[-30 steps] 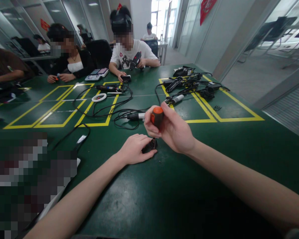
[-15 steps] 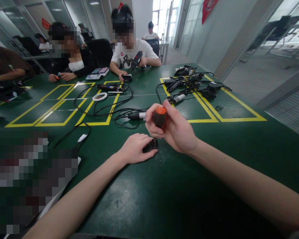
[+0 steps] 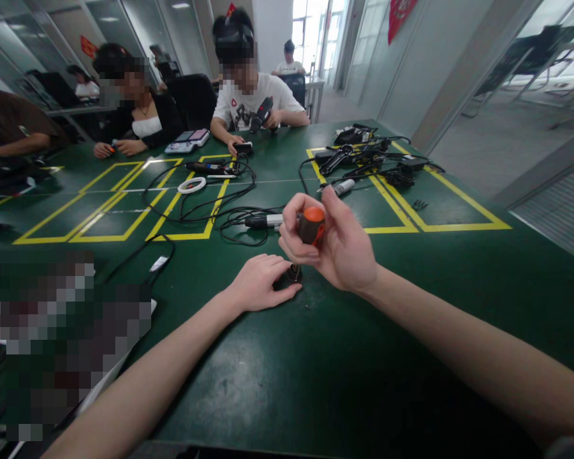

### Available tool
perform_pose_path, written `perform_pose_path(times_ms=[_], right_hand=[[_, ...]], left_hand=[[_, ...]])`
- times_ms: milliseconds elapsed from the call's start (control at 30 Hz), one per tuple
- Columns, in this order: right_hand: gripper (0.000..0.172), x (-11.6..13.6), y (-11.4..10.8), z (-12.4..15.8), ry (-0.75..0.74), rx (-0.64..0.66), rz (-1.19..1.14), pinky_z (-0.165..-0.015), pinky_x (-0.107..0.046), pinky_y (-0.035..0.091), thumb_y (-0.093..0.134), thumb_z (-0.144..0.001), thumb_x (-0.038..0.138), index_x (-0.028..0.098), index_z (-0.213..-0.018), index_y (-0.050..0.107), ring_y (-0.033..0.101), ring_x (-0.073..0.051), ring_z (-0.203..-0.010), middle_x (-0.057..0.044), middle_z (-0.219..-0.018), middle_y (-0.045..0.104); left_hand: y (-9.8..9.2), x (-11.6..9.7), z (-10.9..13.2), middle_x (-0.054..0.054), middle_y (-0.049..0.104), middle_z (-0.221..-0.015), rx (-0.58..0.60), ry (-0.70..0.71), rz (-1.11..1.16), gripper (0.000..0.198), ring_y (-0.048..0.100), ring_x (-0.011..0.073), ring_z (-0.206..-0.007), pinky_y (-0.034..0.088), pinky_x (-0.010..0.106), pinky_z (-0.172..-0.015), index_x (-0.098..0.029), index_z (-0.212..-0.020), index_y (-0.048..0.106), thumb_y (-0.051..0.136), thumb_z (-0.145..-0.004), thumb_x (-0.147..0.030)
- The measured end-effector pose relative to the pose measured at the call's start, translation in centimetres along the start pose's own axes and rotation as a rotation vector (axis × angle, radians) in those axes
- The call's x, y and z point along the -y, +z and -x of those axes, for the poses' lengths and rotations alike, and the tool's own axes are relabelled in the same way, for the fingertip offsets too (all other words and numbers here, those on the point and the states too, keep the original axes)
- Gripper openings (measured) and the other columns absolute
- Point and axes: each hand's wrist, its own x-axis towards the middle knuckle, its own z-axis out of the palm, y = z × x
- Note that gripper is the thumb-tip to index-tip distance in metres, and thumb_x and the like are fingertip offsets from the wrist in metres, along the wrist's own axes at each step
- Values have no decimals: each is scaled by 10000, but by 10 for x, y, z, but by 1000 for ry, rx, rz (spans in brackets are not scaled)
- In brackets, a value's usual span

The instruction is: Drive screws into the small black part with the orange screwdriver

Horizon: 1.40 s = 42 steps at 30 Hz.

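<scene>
Right hand [image 3: 332,247] curled closed around a screwdriver [image 3: 312,226] with a dark handle and an orange end, held above the green surface [image 3: 363,357] in front of me. Lower down, my left hand [image 3: 263,284] rests on the surface, thumb and forefinger closed on either side of a small dark part [image 3: 294,275], which sits below and slightly left of the handle. The tool's shaft is mostly hidden by my fingers, so I cannot tell whether its tip is seated. As I judge it, turning goes best with the shaft in line with the part, light downward pressure and short, even twists, while thumb and forefinger pin the part, clear of any slip.
</scene>
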Motion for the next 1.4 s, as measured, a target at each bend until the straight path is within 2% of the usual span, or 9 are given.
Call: perform_pose_path(times_ms=[133, 233, 367, 467, 600, 733, 900, 1167, 1400], right_hand=[[389, -2, 0, 1, -69, -10, 8, -457, -220, 293, 621, -971, 603, 255, -877, 476, 361, -89, -426, 95, -547, 444], [449, -1, -1, -1, -53, -22, 47, -476, -236, 362, 595, -977, 644, 231, -819, 518, 449, -99, -464, 56, -586, 508], [593, 1, -1, -2, -7, -15, 30, -424, -238, 271, 527, -968, 751, 217, -711, 535, 314, -82, -428, 73, -515, 366], [535, 1, -1, 0, -11, -22, -2, -423, -244, 220, 554, -950, 751, 243, -784, 535, 248, -90, -417, 94, -502, 333], [398, -1, -1, 1, -83, -41, -13, -440, -239, 263, 678, -943, 598, 265, -847, 483, 307, -94, -423, 101, -536, 431], [466, -3, -2, -3, -99, -90, 18, -466, -244, 346, 666, -937, 663, 240, -820, 510, 426, -96, -475, 68, -587, 492], [563, -1, -1, -1, -10, -72, 10, -419, -227, 205, 521, -949, 782, 243, -792, 486, 253, -81, -427, 102, -519, 293], [444, -3, 1, -1, -95, -56, -7, -452, -235, 278, 619, -966, 650, 250, -823, 490, 328, -89, -453, 84, -558, 419], [502, -4, 1, 1, -73, -76, -73, -432, -221, 181, 560, -962, 717, 246, -804, 483, 211, -80, -439, 98, -539, 298]], left_hand=[[-1, -1, -1, 35, 691, -765, -18, 1, -10, 302, 680, 203, -756, 480, 312, -710, -190, -854, 655, 628, -982, -462], [-1, -1, 0, 28, 668, -739, -21, 0, -18, 304, 672, 203, -742, 484, 316, -709, -192, -855, 657, 630, -979, -469], [2, 1, 0, 56, 724, -847, -7, -5, 3, 291, 700, 220, -817, 518, 333, -758, -189, -919, 676, 627, -980, -469], [1, 1, 1, 73, 751, -927, -5, -11, 14, 295, 713, 230, -865, 535, 347, -797, -187, -987, 689, 622, -983, -475], [-1, -1, 0, 64, 735, -881, -5, -1, 0, 305, 702, 223, -844, 522, 334, -777, -187, -968, 690, 612, -988, -481], [-2, -2, 0, 44, 688, -774, -9, -7, -24, 302, 674, 208, -766, 487, 315, -718, -184, -917, 687, 627, -980, -473], [0, -1, 0, 55, 714, -823, -11, 1, -13, 303, 686, 216, -791, 498, 322, -733, -178, -965, 692, 629, -980, -474], [-1, -1, 0, 36, 679, -764, -17, -1, 3, 303, 668, 204, -769, 497, 316, -733, -193, -885, 668, 607, -989, -471], [-1, -1, 0, 35, 675, -771, -10, -2, 1, 306, 648, 199, -739, 474, 313, -705, -187, -891, 669, 619, -982, -474]])
